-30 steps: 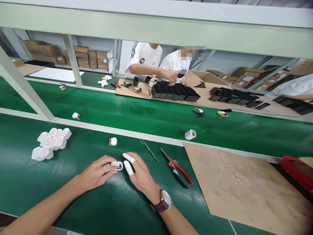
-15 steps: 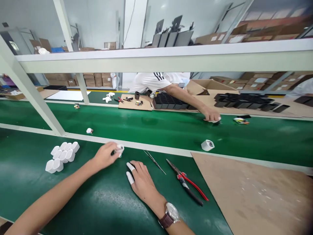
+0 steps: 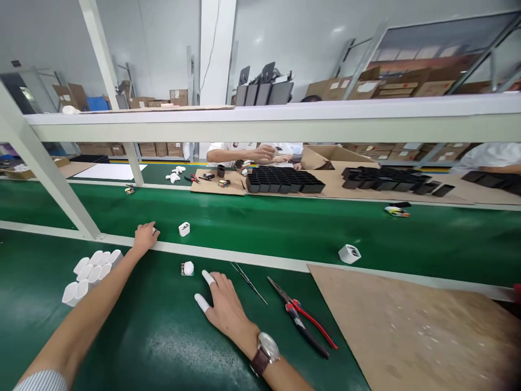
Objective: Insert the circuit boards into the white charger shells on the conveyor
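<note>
My left hand reaches over the pale divider onto the green belt. Its fingers are closed around a small white part, mostly hidden by them. Just right of it a white plastic housing stands on the belt, dark pieces showing in its opening. On my side of the divider lies a small circuit board with a white round top. Beside that board my right hand rests flat on the bench, fingers apart, with white finger cots on two digits. Tweezers and red-black long-nose pliers lie to its right.
Several white cups cluster at left near my forearm. Another white housing is on the belt, right. A brown board covers the right bench. A shelf beam crosses above; a co-worker's hands are behind black trays.
My left hand has moved left and forward onto the belt. The circuit board now lies on the bench and a white housing on the belt. The co-worker's arm has withdrawn from the belt.
</note>
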The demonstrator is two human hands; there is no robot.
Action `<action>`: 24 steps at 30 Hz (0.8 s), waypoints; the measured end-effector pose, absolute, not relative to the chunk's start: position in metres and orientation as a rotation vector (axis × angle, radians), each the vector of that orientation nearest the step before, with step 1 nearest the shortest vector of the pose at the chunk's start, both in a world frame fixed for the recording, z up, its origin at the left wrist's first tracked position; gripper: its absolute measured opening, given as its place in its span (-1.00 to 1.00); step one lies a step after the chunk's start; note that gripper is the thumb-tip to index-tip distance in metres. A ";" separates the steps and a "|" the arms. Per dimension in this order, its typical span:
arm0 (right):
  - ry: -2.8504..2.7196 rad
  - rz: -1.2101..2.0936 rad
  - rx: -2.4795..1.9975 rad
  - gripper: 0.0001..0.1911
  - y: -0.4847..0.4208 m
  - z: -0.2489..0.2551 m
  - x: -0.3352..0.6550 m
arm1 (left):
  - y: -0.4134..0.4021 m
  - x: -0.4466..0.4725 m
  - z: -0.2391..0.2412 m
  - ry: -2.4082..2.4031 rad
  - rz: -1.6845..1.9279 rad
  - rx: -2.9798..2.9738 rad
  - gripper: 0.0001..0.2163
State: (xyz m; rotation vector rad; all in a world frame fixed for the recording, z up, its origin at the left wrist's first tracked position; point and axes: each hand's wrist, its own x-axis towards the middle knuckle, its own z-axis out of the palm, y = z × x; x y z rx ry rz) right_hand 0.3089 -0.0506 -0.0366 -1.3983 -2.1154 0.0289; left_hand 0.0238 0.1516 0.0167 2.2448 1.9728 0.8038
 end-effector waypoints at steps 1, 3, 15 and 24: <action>-2.129 0.036 -1.404 -0.40 -0.042 -0.034 0.306 | 0.148 0.022 0.017 1.944 0.791 2.264 -0.64; -2.184 0.040 -1.395 -0.34 -0.025 -0.029 0.297 | 0.133 0.026 0.015 1.860 0.790 2.329 -0.66; -2.483 -0.408 -1.362 -0.58 -0.021 -0.037 0.268 | -0.038 -0.018 0.024 1.754 0.951 2.675 -0.57; -2.519 -0.179 -1.422 -0.54 -0.028 -0.030 0.257 | -0.071 -0.143 0.011 2.210 0.756 2.795 -0.70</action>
